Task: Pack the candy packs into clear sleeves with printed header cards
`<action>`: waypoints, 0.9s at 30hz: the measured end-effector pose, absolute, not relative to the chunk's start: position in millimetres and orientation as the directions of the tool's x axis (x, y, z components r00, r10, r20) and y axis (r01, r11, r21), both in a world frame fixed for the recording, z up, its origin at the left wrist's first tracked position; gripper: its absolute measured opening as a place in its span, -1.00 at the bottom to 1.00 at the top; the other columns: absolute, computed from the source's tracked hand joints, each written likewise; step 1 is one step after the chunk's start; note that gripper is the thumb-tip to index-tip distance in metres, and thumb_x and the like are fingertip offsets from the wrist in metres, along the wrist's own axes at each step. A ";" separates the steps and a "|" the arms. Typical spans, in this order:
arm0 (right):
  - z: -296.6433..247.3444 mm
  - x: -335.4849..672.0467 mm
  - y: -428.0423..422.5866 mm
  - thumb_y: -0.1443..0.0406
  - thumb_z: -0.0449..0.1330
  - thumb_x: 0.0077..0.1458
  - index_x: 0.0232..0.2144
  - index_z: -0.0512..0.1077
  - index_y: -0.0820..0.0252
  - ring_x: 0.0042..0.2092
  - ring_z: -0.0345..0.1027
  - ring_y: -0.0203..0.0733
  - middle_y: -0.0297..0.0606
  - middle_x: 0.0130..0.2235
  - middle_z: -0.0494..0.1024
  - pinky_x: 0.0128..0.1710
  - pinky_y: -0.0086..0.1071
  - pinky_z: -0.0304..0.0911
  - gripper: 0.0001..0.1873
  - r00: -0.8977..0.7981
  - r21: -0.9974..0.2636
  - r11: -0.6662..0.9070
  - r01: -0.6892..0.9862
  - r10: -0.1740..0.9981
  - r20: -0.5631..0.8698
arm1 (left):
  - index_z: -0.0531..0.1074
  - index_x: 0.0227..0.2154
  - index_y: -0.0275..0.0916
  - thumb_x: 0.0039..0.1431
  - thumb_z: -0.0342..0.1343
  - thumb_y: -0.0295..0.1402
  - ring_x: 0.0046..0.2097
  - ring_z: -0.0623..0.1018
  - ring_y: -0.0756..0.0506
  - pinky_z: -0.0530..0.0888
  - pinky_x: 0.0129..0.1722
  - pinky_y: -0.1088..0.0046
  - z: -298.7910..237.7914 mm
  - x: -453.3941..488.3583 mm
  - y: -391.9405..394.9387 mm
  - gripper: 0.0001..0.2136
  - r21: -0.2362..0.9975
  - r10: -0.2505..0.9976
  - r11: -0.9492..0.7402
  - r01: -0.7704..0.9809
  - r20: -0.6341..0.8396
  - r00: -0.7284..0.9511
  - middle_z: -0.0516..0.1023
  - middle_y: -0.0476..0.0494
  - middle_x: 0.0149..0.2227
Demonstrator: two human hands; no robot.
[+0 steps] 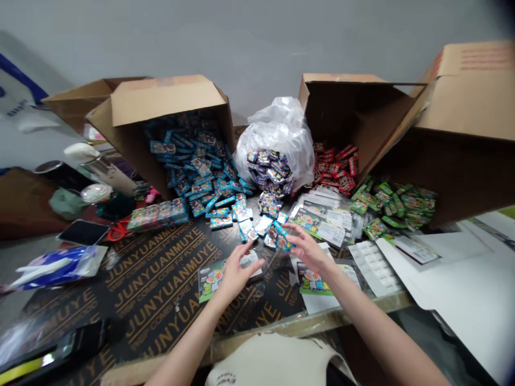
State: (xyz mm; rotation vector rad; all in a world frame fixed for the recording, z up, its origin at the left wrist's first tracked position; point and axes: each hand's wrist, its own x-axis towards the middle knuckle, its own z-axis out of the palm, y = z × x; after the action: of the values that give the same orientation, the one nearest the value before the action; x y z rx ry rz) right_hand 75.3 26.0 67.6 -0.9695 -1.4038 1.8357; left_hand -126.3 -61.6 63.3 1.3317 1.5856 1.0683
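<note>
My left hand (235, 272) rests with fingers curled on a printed backing card with a clear blister (219, 276) lying on the dark board. My right hand (308, 247) hovers just right of it, pinching a small blue packet (282, 239) between fingertips. More loose blue packets (245, 221) lie just beyond both hands, spilling from a tipped cardboard box (161, 102). A second printed card (316, 283) lies under my right wrist.
A white plastic bag of purple packets (270, 169) sits at centre back. Tipped boxes hold red packets (336, 163) and green packets (396, 206). A stack of blister cards (322, 214), scissors (118, 230), a phone (82, 231) and a flask (102, 166) lie around.
</note>
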 end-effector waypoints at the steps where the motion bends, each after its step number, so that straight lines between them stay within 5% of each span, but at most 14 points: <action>1: 69.6 67.2 16.7 0.12 0.06 0.05 -0.02 0.13 0.06 -0.28 0.42 -0.15 -0.23 -0.23 0.46 -0.26 -0.19 0.31 -0.56 -0.619 -0.936 -0.336 -0.101 0.758 -0.205 | 0.42 -0.14 -0.25 -0.03 0.11 -0.09 -0.20 0.45 -0.13 0.35 -0.14 0.31 67.7 -119.2 -57.3 -0.57 0.979 0.980 0.166 0.121 -0.150 -0.134 0.47 -0.20 -0.21; 3: 69.8 55.9 1.0 0.10 0.03 0.08 -0.04 0.13 0.07 -0.25 0.42 -0.15 -0.20 -0.18 0.45 -0.27 -0.20 0.32 -0.59 -0.686 -0.908 -0.398 -0.133 0.698 -0.206 | 0.48 -0.35 -0.32 -0.01 0.08 -0.08 -0.38 0.46 -0.05 0.38 -0.30 0.41 72.3 -110.1 -50.6 -0.64 0.946 0.949 0.265 -0.185 -0.290 -0.120 0.50 -0.15 -0.40; 5: 68.9 52.6 -8.1 0.08 0.11 0.01 0.00 0.10 0.04 -0.11 0.35 -0.10 -0.17 -0.08 0.40 -0.16 -0.15 0.28 -0.48 -0.639 -0.966 -0.244 -0.090 0.757 -0.132 | 0.47 -0.49 -0.35 -0.06 0.13 -0.08 -0.50 0.42 0.01 0.36 -0.40 0.47 72.2 -108.2 -48.1 -0.65 0.906 0.926 0.298 -0.302 -0.351 -0.137 0.47 -0.09 -0.52; 9: 73.9 56.6 -11.9 0.14 0.35 -0.31 0.16 -0.06 0.03 0.20 -0.09 0.03 -0.17 0.19 0.07 0.15 -0.07 -0.12 0.01 -0.635 -0.911 0.368 0.187 0.753 0.174 | 0.43 -0.62 -0.37 -0.15 0.21 -0.11 -0.59 0.35 0.05 0.29 -0.52 0.52 67.8 -114.2 -53.5 -0.65 0.915 0.918 0.320 -0.247 -0.364 -0.157 0.42 -0.05 -0.63; 12: 77.0 55.7 -12.4 0.21 0.29 -0.27 0.15 -0.02 0.05 0.16 -0.03 0.01 -0.20 0.14 0.16 0.15 -0.08 -0.19 -0.08 -0.705 -0.753 0.596 0.277 0.659 0.263 | 0.47 -0.57 -0.37 -0.12 0.19 -0.11 -0.54 0.39 0.01 0.31 -0.46 0.49 67.7 -120.9 -60.2 -0.66 0.928 0.928 0.329 -0.176 -0.352 -0.121 0.45 -0.08 -0.58; 14: 73.7 54.9 -11.4 0.26 0.24 -0.27 0.09 0.07 0.07 0.10 0.07 -0.01 -0.21 0.05 0.26 0.13 -0.10 -0.16 -0.18 -0.657 -0.695 0.629 0.349 0.693 0.297 | 0.51 -0.46 -0.33 -0.13 0.19 -0.11 -0.37 0.45 -0.08 0.34 -0.30 0.41 67.5 -130.0 -65.5 -0.67 0.959 0.951 0.278 -0.054 -0.283 -0.121 0.50 -0.13 -0.44; 16: 66.0 56.2 -8.7 0.29 0.21 -0.29 0.03 0.15 0.09 0.05 0.11 -0.01 -0.20 -0.01 0.29 0.10 -0.11 -0.14 -0.26 -0.581 -0.645 0.617 0.451 0.752 0.313 | 0.48 -0.24 -0.24 -0.23 0.25 -0.11 -0.14 0.41 -0.19 0.28 -0.09 0.28 64.0 -143.4 -72.2 -0.55 0.950 0.987 0.143 0.276 -0.118 -0.108 0.48 -0.18 -0.20; 19: 51.7 60.1 -4.2 0.32 0.18 -0.30 -0.02 0.21 0.10 0.02 0.14 0.00 -0.19 -0.04 0.31 0.10 -0.08 -0.21 -0.34 -0.539 -0.563 0.605 0.563 0.785 0.304 | 0.21 0.08 -0.13 -0.39 0.32 -0.16 0.01 0.29 -0.28 0.18 0.02 0.13 51.3 -163.3 -83.5 -0.17 0.647 0.998 -0.061 0.760 0.039 0.048 0.32 -0.22 0.00; 22: 42.7 60.9 -3.6 0.28 0.20 -0.28 0.01 0.19 0.08 0.04 0.14 0.02 -0.18 -0.02 0.32 0.12 -0.03 -0.33 -0.31 -0.601 -0.513 0.636 0.576 0.755 0.261 | -0.02 0.18 -0.17 -0.32 0.27 -0.28 -0.03 0.32 -0.25 0.23 -0.02 0.15 38.3 -173.5 -91.5 -0.09 0.508 0.992 -0.116 0.854 0.014 0.127 0.33 -0.21 -0.05; 27: 42.7 61.9 -4.9 0.18 0.28 -0.33 0.06 0.11 0.08 0.06 0.14 0.04 -0.15 0.03 0.31 0.12 -0.02 -0.39 -0.17 -0.643 -0.589 0.617 0.522 0.738 0.204 | -0.18 0.21 -0.18 -0.25 0.22 -0.34 -0.02 0.32 -0.23 0.25 -0.01 0.15 39.9 -182.3 -94.0 -0.06 0.579 0.994 -0.111 0.808 0.080 0.079 0.29 -0.22 -0.03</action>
State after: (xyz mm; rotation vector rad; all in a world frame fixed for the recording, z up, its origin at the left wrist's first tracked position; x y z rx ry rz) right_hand 61.9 -4.9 42.7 -0.9996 -2.4128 0.6822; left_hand -182.3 -94.0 39.9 1.9794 1.7820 0.6566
